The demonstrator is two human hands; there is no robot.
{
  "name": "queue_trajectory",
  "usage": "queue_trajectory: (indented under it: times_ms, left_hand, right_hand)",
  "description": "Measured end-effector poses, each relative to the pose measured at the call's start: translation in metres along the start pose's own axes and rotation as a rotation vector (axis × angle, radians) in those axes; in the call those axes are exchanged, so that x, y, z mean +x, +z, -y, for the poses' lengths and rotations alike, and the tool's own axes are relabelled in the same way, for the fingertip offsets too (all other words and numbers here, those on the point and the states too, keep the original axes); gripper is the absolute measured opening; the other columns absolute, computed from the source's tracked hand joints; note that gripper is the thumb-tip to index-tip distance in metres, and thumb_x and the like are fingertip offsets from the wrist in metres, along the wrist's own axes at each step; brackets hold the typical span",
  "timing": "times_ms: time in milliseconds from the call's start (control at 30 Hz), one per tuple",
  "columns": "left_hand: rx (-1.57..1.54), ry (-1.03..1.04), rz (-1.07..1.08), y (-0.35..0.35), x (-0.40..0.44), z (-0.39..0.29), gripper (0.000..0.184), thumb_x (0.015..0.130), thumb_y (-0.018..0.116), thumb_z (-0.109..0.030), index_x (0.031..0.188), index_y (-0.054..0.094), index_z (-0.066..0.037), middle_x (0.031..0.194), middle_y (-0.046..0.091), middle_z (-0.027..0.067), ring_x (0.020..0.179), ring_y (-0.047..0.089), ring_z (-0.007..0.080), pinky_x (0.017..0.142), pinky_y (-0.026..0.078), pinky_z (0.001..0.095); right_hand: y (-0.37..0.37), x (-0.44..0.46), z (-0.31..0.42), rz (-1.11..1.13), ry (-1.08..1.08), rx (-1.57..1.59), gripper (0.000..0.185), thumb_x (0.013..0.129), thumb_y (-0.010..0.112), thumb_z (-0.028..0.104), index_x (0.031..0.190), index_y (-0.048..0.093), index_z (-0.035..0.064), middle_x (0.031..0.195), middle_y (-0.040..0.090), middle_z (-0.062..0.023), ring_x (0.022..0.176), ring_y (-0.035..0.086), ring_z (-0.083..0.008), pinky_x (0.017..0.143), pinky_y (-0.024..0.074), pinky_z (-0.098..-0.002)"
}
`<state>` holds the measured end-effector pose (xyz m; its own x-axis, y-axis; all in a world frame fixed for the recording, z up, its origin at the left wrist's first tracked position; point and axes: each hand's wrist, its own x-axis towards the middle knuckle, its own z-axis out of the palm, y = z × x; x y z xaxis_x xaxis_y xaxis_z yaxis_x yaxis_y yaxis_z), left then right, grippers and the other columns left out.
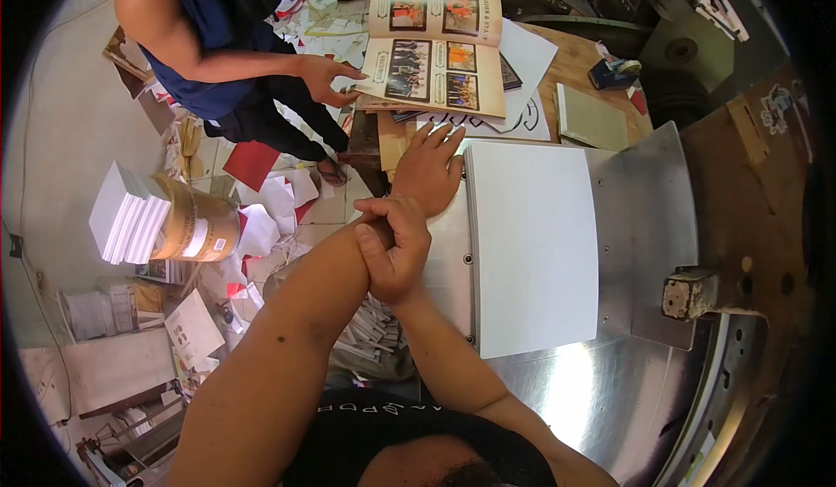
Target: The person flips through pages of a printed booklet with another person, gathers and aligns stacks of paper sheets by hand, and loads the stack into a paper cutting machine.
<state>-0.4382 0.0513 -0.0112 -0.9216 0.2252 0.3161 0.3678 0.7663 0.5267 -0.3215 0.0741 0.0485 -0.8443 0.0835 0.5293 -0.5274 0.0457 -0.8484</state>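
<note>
Steel worktop: shiny grey metal tabletop [522,382], washed out by glare on its near part.
Clasp: the right hand [398,248] is wrapped snugly round the person's own left forearm [305,304], close to the wrist.
Reach: the left hand [428,169] is stretched out, fingers slightly apart, gripping nothing I can see.
White block: a thick, squared stack of plain white paper [535,248] lies flat on the steel, just beside the left hand.
Handling: I'd judge it heavy as a whole, floppy and slippery sheet by sheet, its corners easily creased.
Hold: best taken by two opposite edges, pressed together, with support beneath.
Co-worker: beyond, a person in a navy sleeveless top [187,34] holds a large, photo-printed open booklet [435,43].
Hard to make out: whether the left fingertips touch anything; the stack's underside and far-side edge; the co-worker's farther hand, cut off at the top; the outer corners, lost in black; what lies under the booklet, mostly covered.
</note>
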Motion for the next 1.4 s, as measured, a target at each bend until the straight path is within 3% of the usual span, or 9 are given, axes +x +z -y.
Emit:
queue_trajectory:
  times_ms: [400,500,900,1200,1300,1400]
  left_hand:
    - [-0.017,-0.010,0.000,-0.0024,0.0005,-0.0020,0.049,0.102,0.056,-0.023,0.150,0.058,-0.014,0.154,0.056,0.0145,0.146,0.042,0.0420,0.122,0.038,0.0494]
    - [-0.038,0.023,-0.011,-0.0034,-0.0002,-0.0018,0.050,0.101,0.055,-0.023,0.149,0.057,-0.007,0.150,0.058,0.0183,0.144,0.043,0.0409,0.126,0.032,0.0481]
    - [-0.023,0.006,-0.004,-0.0003,0.0007,0.0002,0.049,0.102,0.056,-0.023,0.149,0.058,-0.011,0.151,0.057,0.0162,0.145,0.042,0.0432,0.124,0.035,0.0494]
    - [-0.012,0.029,-0.037,-0.0013,0.0010,-0.0012,0.048,0.101,0.056,-0.023,0.146,0.059,-0.007,0.147,0.060,0.0183,0.142,0.047,0.0372,0.125,0.033,0.0467]
    - [-0.011,0.011,0.002,-0.0031,0.0014,-0.0012,0.048,0.102,0.055,-0.023,0.149,0.058,-0.013,0.153,0.057,0.0143,0.146,0.042,0.0419,0.123,0.036,0.0486]
    - [-0.015,-0.017,0.025,-0.0043,0.0019,-0.0032,0.048,0.103,0.056,-0.023,0.149,0.058,-0.013,0.153,0.056,0.0139,0.147,0.042,0.0411,0.123,0.037,0.0481]
  right_hand:
    - [0.0037,-0.0018,-0.0004,-0.018,0.036,0.044,0.025,0.087,0.069,0.019,0.105,0.070,0.0025,0.088,0.064,-0.0127,0.084,0.061,-0.0309,0.081,0.0463,-0.0397]
    - [0.0045,-0.0028,-0.0011,-0.023,0.045,0.049,0.025,0.087,0.069,0.020,0.105,0.070,0.0027,0.088,0.064,-0.0123,0.085,0.061,-0.0304,0.082,0.0462,-0.0394]
    - [0.0038,-0.0028,-0.0050,-0.007,0.037,0.018,0.024,0.088,0.069,0.022,0.104,0.071,0.0038,0.085,0.064,-0.0106,0.085,0.060,-0.0301,0.083,0.0452,-0.0398]
    - [0.0022,-0.0004,-0.0025,0.001,0.034,0.007,0.023,0.089,0.069,0.022,0.103,0.071,0.0036,0.085,0.065,-0.0109,0.085,0.060,-0.0301,0.082,0.0455,-0.0394]
    - [0.0022,-0.0009,-0.0035,0.001,0.017,0.002,0.023,0.089,0.069,0.021,0.103,0.071,0.0028,0.086,0.065,-0.0115,0.084,0.060,-0.0304,0.083,0.0457,-0.0398]
    - [0.0018,-0.0001,-0.0017,0.003,0.031,0.030,0.023,0.089,0.069,0.020,0.104,0.071,0.0020,0.088,0.066,-0.0125,0.085,0.061,-0.0310,0.083,0.0461,-0.0402]
